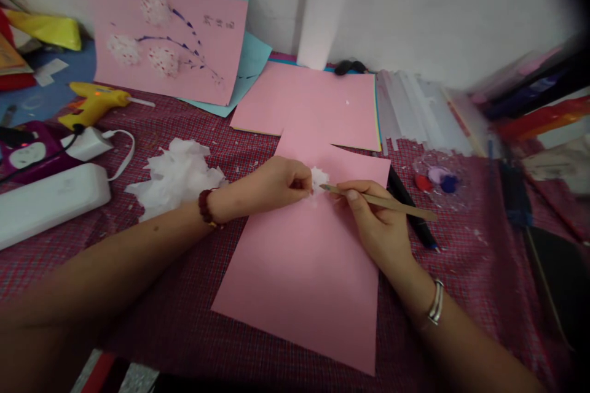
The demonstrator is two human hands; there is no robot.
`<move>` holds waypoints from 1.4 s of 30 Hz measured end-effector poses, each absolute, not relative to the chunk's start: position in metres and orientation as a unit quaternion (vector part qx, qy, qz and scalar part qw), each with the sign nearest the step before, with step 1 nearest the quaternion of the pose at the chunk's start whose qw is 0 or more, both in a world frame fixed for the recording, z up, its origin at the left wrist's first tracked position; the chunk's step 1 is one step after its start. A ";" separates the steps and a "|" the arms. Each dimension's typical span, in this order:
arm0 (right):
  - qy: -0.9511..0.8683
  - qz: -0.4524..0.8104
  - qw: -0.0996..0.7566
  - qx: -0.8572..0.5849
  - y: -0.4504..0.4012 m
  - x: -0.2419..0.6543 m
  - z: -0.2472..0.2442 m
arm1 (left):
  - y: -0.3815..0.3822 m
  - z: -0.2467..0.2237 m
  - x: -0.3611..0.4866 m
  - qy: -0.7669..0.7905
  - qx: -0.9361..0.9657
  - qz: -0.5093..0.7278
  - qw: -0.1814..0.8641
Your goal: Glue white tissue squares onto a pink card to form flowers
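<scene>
A pink sheet of paper lies on the checked cloth before me. On its upper part sits a small white tissue-paper cluster, between my two hands. My left hand is closed in a pinch at the cluster's left edge; what the fingertips hold is too small to make out. From the right, my right hand grips a thin wooden stick, its darker tip pointing at the cluster. A loose heap of white tissue-paper pieces lies beside my left forearm.
Behind stand a pink card with white paper flowers and a white roll. At left are a yellow glue gun and a white power strip. A black pen and a paint dish lie at right.
</scene>
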State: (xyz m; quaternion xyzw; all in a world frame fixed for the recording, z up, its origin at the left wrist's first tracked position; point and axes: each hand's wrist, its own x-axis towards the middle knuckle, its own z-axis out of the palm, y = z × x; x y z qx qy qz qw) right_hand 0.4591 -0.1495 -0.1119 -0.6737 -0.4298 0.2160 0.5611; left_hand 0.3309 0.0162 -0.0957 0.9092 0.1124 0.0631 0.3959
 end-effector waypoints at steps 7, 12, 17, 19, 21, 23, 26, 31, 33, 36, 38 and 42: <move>-0.452 0.244 0.565 -0.645 -0.159 0.457 -0.113 | 0.013 -0.108 0.337 0.153 0.906 0.126 0.375; -0.505 0.221 0.487 -0.678 -0.156 0.456 -0.114 | 0.014 -0.109 0.337 0.147 0.907 0.133 0.371; -0.539 0.206 0.444 -0.686 -0.157 0.456 -0.114 | 0.020 -0.104 0.336 0.146 0.868 0.112 0.461; -0.559 0.189 0.431 -0.683 -0.158 0.456 -0.115 | 0.026 -0.097 0.334 0.173 0.840 0.124 0.499; -0.583 0.168 0.417 -0.677 -0.158 0.455 -0.117 | 0.034 -0.089 0.330 0.210 0.843 0.137 0.475; -0.606 0.148 0.403 -0.669 -0.158 0.455 -0.119 | 0.041 -0.083 0.326 0.229 0.873 0.127 0.411; -0.645 0.120 0.370 -0.657 -0.158 0.453 -0.120 | 0.047 -0.080 0.321 0.214 0.925 0.071 0.306; -0.728 0.068 0.237 -0.639 -0.162 0.450 -0.113 | 0.042 -0.086 0.319 0.186 0.966 0.056 0.169; -0.736 0.060 0.215 -0.639 -0.163 0.449 -0.111 | 0.035 -0.088 0.319 0.198 0.970 0.058 0.129; -0.713 0.087 0.258 -0.646 -0.163 0.449 -0.112 | 0.022 -0.090 0.319 0.213 0.970 0.079 0.081; -0.681 0.110 0.318 -0.650 -0.162 0.449 -0.113 | 0.015 -0.091 0.321 0.206 0.972 0.092 0.059; -0.623 0.138 0.403 -0.656 -0.161 0.452 -0.114 | 0.017 -0.099 0.329 0.197 0.972 0.109 0.069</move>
